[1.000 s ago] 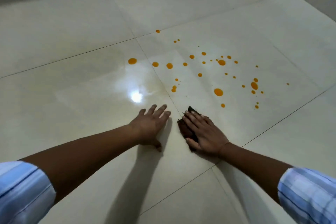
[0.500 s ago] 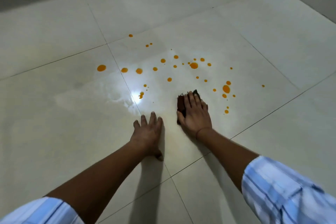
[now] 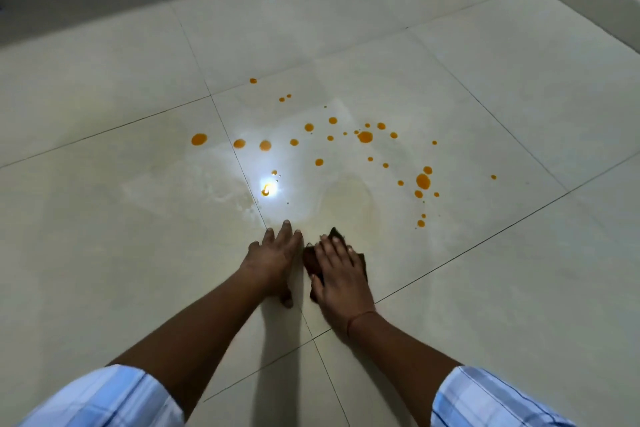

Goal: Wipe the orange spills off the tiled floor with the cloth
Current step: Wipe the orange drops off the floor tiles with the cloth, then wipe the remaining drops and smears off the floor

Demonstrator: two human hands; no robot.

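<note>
Glossy smooth tiled floor (image 3: 485, 87); dark, matt cloth (image 3: 311, 258); wet-looking orange spills (image 3: 364, 137).

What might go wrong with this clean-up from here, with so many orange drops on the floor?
The small dark cloth under the right hand may smear rather than lift: a faint orange film shows on the tile ahead of it. The left hand is braced flat on the glossy floor, which looks wet nearby, so it could slip. The far-left drop is easy to miss.
</note>
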